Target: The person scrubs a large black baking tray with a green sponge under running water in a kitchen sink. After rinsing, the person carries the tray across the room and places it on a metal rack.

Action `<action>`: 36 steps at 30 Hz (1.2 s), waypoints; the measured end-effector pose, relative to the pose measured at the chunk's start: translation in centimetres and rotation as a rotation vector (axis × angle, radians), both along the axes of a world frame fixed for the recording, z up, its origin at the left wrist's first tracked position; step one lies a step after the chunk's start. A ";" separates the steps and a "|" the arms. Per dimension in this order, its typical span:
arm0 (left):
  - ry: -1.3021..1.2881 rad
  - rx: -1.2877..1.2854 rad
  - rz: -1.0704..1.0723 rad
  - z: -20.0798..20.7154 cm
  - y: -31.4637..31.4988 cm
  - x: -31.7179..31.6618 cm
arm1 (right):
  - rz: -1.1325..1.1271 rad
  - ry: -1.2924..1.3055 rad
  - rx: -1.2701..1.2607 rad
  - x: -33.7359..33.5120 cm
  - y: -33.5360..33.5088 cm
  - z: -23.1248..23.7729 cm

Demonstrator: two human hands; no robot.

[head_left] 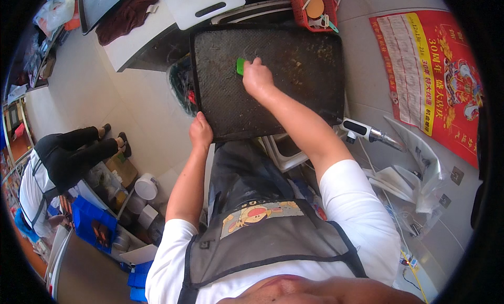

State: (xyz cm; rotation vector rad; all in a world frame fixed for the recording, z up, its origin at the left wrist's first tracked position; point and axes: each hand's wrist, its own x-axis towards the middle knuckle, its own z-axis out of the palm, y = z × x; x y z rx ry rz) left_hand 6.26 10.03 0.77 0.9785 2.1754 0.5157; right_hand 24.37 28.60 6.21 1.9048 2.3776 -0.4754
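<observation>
A large dark baking tray (220, 89) lies tilted across the sink in front of me, its dimpled surface marked with brownish residue. At its near left corner my left hand (201, 131) grips the rim, thumb on top. My right hand (257, 77) is closed around a small green scraper (240, 66) over the tray's middle. Only one flat end of the scraper shows; my fist hides the rest.
A white sink edge (286, 160) and a tap (370, 132) are at the right. Beyond the tray sit a white cutting board (202, 5) and a red basket (315, 23). Lower left, another person (68, 162) bends over near shelves and a white bucket (146, 186).
</observation>
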 end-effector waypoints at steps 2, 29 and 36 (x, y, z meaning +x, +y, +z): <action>-0.002 0.005 -0.007 0.0 0.1 -0.2 | 0.068 -0.003 -0.038 0.0 -0.3 -0.4; 0.008 0.019 -0.016 -0.1 0.2 -0.2 | -0.013 -0.022 -0.163 -0.9 1.4 2.9; -0.011 0.014 -0.012 0.2 0.2 -0.2 | 0.256 0.109 -0.002 -5.8 -4.8 1.1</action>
